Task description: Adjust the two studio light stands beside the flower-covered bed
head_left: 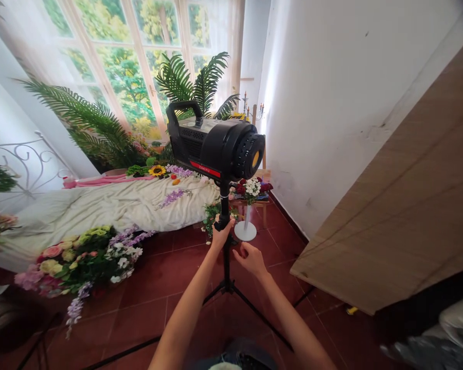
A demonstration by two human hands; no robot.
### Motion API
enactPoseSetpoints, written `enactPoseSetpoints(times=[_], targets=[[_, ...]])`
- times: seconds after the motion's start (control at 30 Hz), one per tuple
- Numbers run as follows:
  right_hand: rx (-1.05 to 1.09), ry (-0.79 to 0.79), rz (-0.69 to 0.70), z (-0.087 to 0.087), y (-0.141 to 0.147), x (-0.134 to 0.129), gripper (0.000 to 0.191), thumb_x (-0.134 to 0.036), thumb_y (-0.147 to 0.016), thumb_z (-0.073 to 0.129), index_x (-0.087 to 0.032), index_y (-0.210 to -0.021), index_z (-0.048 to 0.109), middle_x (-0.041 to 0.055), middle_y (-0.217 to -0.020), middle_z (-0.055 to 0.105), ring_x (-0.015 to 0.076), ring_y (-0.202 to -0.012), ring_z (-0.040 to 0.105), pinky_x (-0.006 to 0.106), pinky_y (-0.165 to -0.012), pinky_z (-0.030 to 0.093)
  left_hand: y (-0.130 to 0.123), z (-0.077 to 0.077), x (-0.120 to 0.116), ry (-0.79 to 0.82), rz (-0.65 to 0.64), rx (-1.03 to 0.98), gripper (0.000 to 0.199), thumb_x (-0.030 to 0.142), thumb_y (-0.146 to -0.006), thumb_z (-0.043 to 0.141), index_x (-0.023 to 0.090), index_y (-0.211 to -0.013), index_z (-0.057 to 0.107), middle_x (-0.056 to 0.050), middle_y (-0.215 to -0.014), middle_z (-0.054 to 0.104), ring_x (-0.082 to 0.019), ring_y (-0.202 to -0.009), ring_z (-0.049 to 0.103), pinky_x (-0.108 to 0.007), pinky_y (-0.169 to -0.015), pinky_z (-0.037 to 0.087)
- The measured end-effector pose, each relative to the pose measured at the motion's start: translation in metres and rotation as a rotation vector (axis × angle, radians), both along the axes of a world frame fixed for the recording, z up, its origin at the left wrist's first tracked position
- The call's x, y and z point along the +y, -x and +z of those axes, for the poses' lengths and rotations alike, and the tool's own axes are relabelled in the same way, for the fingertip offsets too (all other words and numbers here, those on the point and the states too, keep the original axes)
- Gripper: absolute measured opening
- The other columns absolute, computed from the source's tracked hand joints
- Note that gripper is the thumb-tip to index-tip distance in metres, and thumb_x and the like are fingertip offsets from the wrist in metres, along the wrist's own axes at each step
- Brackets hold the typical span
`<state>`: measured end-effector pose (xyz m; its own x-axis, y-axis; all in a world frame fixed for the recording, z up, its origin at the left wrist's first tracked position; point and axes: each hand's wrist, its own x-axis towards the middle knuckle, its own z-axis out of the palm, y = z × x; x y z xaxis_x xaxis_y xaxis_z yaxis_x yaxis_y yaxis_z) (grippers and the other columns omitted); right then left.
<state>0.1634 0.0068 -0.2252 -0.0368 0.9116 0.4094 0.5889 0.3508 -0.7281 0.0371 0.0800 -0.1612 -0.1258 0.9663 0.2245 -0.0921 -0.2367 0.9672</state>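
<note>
A black studio light [216, 146] with a top handle and a red label sits on a black light stand [226, 264]. Its round front, with a yellow disc inside, points right. My left hand [221, 235] is closed around the stand's column, by a dark knob below the light. Just right of the column is my right hand [252, 259], apart from it. Its fingers are loosely bent, with the thumb away from them and nothing visible between. The stand's legs spread over the floor below my hands.
A bed with a cream cover [135, 203] and scattered flowers lies left. Bouquets [73, 257] hang at its near side. Beyond the light are a white pedestal [246, 231] with flowers and palm leaves [193, 82]. A large wooden board [389, 195] leans at right above red floor tiles [139, 308].
</note>
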Motion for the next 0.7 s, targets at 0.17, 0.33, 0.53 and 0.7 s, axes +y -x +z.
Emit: enactPoseSetpoints(times=[0.17,0.33,0.53,0.7], targets=[[-0.051,0.023,-0.01,0.01,0.0,0.009,0.029,-0.045,-0.073,0.061,-0.023,-0.066,0.043,-0.0029,-0.061,0.045,0.0116,-0.054,0.038,0.024,-0.053,0.023,0.002,-0.002,-0.006,0.056,-0.079,-0.045,0.03,0.039,-0.061,0.07,0.015,-0.078,0.063,-0.003,-0.071,0.063,-0.013,-0.06,0.057,-0.027,-0.061,0.048],[-0.081,0.0,0.105,0.025,-0.009,0.025,0.031,-0.048,-0.072,0.064,-0.023,-0.067,0.047,-0.0014,-0.064,0.047,0.013,-0.059,0.041,0.024,-0.054,0.023,-0.003,-0.003,-0.006,0.029,0.049,0.052,0.029,0.043,-0.062,0.069,0.017,-0.074,0.065,-0.005,-0.076,0.065,-0.016,-0.074,0.061,-0.029,-0.074,0.048],[-0.126,0.029,0.241,0.039,-0.02,0.039,0.033,-0.051,-0.067,0.068,-0.022,-0.064,0.052,0.0012,-0.068,0.051,0.0133,-0.064,0.044,0.023,-0.055,0.023,-0.005,-0.011,-0.002,-0.011,0.057,0.079,0.029,0.045,-0.064,0.067,0.018,-0.074,0.063,-0.003,-0.072,0.064,-0.017,-0.07,0.059,-0.031,-0.075,0.048],[-0.113,0.067,0.278,0.032,-0.019,0.038,0.032,-0.05,-0.07,0.066,-0.021,-0.064,0.053,0.0006,-0.065,0.052,0.0122,-0.06,0.045,0.023,-0.055,0.023,-0.003,-0.018,0.001,-0.034,0.061,0.092,0.027,0.044,-0.067,0.066,0.018,-0.074,0.063,-0.004,-0.074,0.063,-0.015,-0.068,0.058,-0.029,-0.07,0.047]])
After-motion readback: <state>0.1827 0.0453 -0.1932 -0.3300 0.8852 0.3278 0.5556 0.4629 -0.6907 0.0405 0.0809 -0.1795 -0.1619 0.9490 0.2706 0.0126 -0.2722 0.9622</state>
